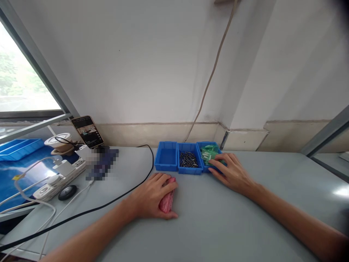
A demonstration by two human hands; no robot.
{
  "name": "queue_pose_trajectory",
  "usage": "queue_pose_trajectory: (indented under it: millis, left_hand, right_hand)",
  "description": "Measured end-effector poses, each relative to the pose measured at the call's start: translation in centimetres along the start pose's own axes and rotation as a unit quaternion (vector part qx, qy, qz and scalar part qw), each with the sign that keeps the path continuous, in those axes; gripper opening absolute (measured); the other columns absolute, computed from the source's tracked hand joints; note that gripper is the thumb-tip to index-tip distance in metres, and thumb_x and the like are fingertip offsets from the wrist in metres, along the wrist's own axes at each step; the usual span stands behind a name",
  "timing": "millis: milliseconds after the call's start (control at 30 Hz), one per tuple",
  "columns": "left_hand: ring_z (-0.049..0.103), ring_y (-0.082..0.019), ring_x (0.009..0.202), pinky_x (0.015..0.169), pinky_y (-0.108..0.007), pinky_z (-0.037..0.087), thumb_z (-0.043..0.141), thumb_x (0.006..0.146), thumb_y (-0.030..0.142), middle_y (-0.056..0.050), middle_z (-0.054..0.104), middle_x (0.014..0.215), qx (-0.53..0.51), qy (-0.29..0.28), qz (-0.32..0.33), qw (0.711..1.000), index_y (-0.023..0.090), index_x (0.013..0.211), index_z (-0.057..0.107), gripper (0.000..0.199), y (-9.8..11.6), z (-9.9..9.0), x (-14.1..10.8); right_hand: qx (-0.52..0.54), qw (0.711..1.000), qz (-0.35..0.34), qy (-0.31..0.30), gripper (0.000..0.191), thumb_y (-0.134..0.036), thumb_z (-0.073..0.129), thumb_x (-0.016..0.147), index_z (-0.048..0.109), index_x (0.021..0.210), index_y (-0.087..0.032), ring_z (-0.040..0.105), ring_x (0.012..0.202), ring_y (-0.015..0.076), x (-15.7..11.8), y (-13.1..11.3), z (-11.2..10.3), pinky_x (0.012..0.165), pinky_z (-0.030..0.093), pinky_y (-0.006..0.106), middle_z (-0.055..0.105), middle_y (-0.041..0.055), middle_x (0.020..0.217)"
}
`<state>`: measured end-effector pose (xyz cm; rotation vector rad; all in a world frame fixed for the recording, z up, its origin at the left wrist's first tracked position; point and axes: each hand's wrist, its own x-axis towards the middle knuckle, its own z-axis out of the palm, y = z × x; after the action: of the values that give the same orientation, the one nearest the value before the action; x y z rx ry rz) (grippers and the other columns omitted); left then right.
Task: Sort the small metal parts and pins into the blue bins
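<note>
My left hand (pixel 155 198) rests on the grey table, its fingers and thumb around a pink block-like thing (pixel 167 198). What this pink thing is I cannot make out; part of it is hidden under the fingers. My right hand (pixel 231 171) reaches over the front of the right blue bin (pixel 207 170), fingers apart and close to the green plastic packets (pixel 207 151) inside. Whether the fingertips touch a packet is not clear. Beside it, the middle blue bin (pixel 191 171) holds many small dark metal pins (pixel 188 159). The left blue bin (pixel 166 155) has nothing visible in it.
A black cable (pixel 109 206) runs across the table past my left forearm. At the left are a power strip (pixel 58 180), white chargers, a black mouse-like thing (pixel 67 193), a phone (pixel 87 131) propped upright and a lidded cup (pixel 58 141). A wall stands behind the bins.
</note>
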<state>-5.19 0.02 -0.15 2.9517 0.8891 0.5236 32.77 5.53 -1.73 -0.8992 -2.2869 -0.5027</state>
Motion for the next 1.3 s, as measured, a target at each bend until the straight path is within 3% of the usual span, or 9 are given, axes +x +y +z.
queue_pose_trajectory:
  millis: [300,633,800,967,1300]
  left_hand:
    - [0.063,-0.036,0.116,0.105,-0.05,0.054,0.076,0.082,0.076,-0.018,0.063,0.132,0.001,0.001,-0.028,1.0,0.02,0.139,0.062,0.082,0.34,-0.35,-0.07]
    - [0.061,-0.038,0.119,0.107,-0.053,0.051,0.071,0.081,0.085,-0.019,0.06,0.137,-0.008,-0.012,-0.049,0.999,0.02,0.144,0.059,0.092,0.76,-0.48,-0.18]
    - [0.061,-0.039,0.119,0.106,-0.055,0.051,0.071,0.082,0.084,-0.02,0.06,0.136,-0.004,-0.013,-0.057,0.998,0.019,0.142,0.06,0.09,0.51,-0.06,-0.16]
    - [0.06,-0.039,0.12,0.106,-0.055,0.05,0.071,0.083,0.082,-0.019,0.06,0.137,-0.007,-0.017,-0.057,0.998,0.019,0.144,0.059,0.089,0.37,-0.08,-0.13]
    - [0.062,-0.037,0.116,0.103,-0.053,0.052,0.075,0.082,0.078,-0.018,0.062,0.133,-0.005,-0.001,-0.05,0.999,0.019,0.14,0.061,0.084,0.17,0.11,-0.22]
  right_hand:
    - [0.017,1.0,-0.002,-0.001,0.032,-0.029,0.065,0.105,0.065,0.137,-0.024,0.066,0.123,0.0362,0.1,0.3,0.13,0.107,0.054,0.056,0.072,0.0155,0.128]
    - [0.029,0.999,-0.002,-0.02,0.027,-0.028,0.061,0.107,0.066,0.133,-0.022,0.069,0.125,0.0339,0.12,0.1,0.08,0.105,0.058,0.051,0.068,0.0177,0.137]
    - [0.008,1.0,-0.003,-0.004,0.026,-0.03,0.067,0.105,0.068,0.129,-0.021,0.068,0.115,0.0343,0.19,0.07,0.18,0.098,0.06,0.051,0.068,0.0184,0.128]
    - [-0.043,0.997,-0.048,0.037,0.013,-0.024,0.073,0.1,0.072,0.112,-0.022,0.067,0.097,0.0299,0.1,-0.21,-0.08,0.09,0.057,0.046,0.073,0.0122,0.104]
    - [-0.073,0.995,-0.062,0.015,0.004,-0.024,0.071,0.103,0.069,0.103,-0.02,0.06,0.083,0.0239,0.65,-0.46,-0.38,0.079,0.044,0.039,0.076,0.0064,0.09]
